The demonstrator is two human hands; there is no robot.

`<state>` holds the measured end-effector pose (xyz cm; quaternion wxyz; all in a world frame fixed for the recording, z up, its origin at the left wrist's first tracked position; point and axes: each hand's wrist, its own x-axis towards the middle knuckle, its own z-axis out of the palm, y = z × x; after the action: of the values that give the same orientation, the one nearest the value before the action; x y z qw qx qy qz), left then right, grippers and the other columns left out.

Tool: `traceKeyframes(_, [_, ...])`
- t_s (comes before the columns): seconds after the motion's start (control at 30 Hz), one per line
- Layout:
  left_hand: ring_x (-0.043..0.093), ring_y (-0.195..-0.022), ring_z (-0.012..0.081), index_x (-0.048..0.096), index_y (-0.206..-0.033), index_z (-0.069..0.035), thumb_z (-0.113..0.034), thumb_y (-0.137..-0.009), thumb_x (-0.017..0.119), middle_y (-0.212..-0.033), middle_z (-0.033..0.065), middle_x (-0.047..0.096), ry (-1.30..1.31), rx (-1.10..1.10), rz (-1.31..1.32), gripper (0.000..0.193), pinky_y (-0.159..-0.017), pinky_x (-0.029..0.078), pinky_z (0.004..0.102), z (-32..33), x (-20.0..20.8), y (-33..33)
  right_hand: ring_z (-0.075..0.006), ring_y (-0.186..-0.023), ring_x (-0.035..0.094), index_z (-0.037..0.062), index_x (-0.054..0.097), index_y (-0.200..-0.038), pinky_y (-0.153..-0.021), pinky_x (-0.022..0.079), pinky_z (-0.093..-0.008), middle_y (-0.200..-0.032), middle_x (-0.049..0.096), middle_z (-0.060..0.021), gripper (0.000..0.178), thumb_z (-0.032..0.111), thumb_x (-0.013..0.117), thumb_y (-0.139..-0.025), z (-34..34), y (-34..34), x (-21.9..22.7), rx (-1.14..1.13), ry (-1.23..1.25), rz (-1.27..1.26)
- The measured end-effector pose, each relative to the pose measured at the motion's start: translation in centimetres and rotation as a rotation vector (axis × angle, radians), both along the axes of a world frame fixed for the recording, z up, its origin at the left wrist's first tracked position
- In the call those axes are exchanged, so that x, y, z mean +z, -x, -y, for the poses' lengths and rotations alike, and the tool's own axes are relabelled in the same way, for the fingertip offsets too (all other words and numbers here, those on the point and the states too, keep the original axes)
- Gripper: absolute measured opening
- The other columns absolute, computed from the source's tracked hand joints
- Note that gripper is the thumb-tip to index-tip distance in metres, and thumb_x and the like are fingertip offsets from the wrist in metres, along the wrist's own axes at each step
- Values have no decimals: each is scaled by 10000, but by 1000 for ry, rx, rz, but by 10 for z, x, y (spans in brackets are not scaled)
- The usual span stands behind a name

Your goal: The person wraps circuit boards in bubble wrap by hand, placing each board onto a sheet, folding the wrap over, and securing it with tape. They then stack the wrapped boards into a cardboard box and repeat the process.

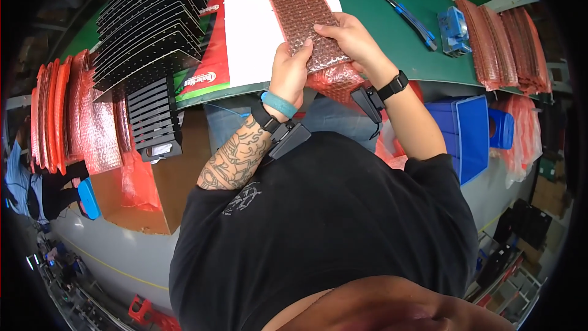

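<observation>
A long flat piece, wrapped in red-tinted bubble wrap (298,3), lies over a white sheet (248,30) on the green-topped bench. My left hand (290,76) grips its near left corner, thumb on top. At the near right edge my right hand (358,40) holds it too, with its thumb pressed on the upper face. The fingers of both hands are partly hidden underneath. Below the near end, more red bubble wrap (337,81) hangs at the bench edge. What is inside the wrap looks dark, but I cannot make out its kind.
Black perforated panels (150,24) stand at the back left, near a black slotted rack (153,119). Wrapped pieces are lined up at the left (73,110) and right (505,46). A utility knife (407,18) lies beside a blue tape dispenser (453,32). A blue bin (462,138) sits below.
</observation>
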<state>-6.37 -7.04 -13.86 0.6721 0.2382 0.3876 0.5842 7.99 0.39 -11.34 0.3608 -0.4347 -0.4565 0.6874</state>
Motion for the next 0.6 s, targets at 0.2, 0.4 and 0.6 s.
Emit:
traceKeyframes(0.2, [644,-1080,183,542,-1253,57,-188,-1044,577,-1188,127,662,33,14,131,325,-915,526,330,14,-2,-8,-203,-905,716,-107,589,-1189,-817,583,-325,-1063,711,-172,296,73,635,-958,-1,-1,-7,-11,-58,58])
traceKeyframes(0.4, [647,-1063,187,538,-1244,60,-213,-1041,592,-1172,124,663,-45,122,-108,344,-893,531,317,10,-15,-3,-214,-1015,689,-99,537,-1291,-842,578,-345,-1183,661,-202,486,140,735,-917,36,0,0,-126,68,-121])
traceKeyframes(0.6, [655,-1063,196,545,-1271,66,-200,-1030,609,-1189,128,662,58,19,-15,364,-904,536,327,15,-8,3,-204,-1054,675,14,557,-1385,-885,559,-335,-1231,645,-184,644,142,825,-814,68,-14,20,107,-448,414])
